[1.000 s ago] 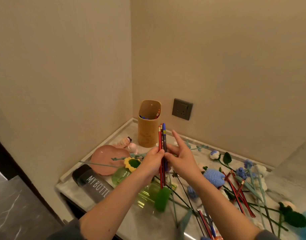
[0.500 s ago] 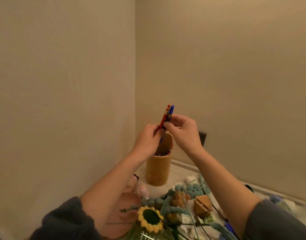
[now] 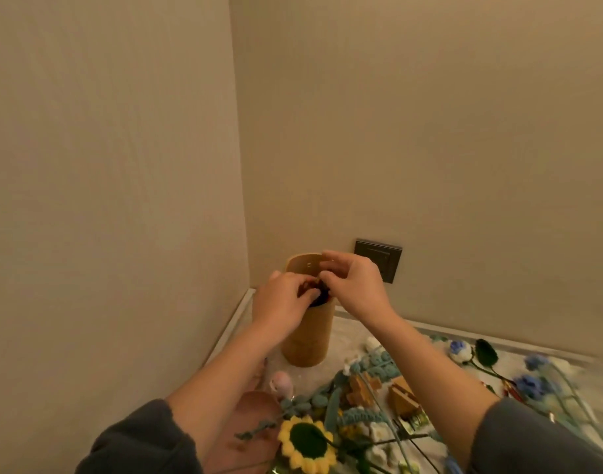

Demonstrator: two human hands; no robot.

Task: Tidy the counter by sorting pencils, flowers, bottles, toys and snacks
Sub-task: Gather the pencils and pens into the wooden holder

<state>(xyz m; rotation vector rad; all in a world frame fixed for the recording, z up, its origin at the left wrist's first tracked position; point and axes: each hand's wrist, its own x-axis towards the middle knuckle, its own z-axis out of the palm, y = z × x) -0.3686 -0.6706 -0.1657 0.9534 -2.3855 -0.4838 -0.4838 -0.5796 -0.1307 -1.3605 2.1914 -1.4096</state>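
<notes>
A tan bamboo pencil holder [image 3: 308,340] stands in the corner of the counter [image 3: 347,331]. My left hand [image 3: 284,302] and my right hand [image 3: 356,285] meet over its mouth. Both pinch the dark top ends of a bunch of pencils [image 3: 318,293], which are sunk almost fully into the holder. Only the pencil ends show between my fingertips. Crocheted flowers lie in front: a yellow sunflower [image 3: 306,443] and blue flowers [image 3: 532,383] with long stems.
A pink plate [image 3: 248,432] sits under my left forearm, with a small pink toy [image 3: 282,384] beside it. Wooden block toys [image 3: 400,398] lie among the stems. A dark wall socket [image 3: 383,256] is behind the holder. Walls close off the left and back.
The pencils were held upright above the counter, then lifted over the holder; now they have dropped down into it. Both hands came lower, to the holder's mouth.
</notes>
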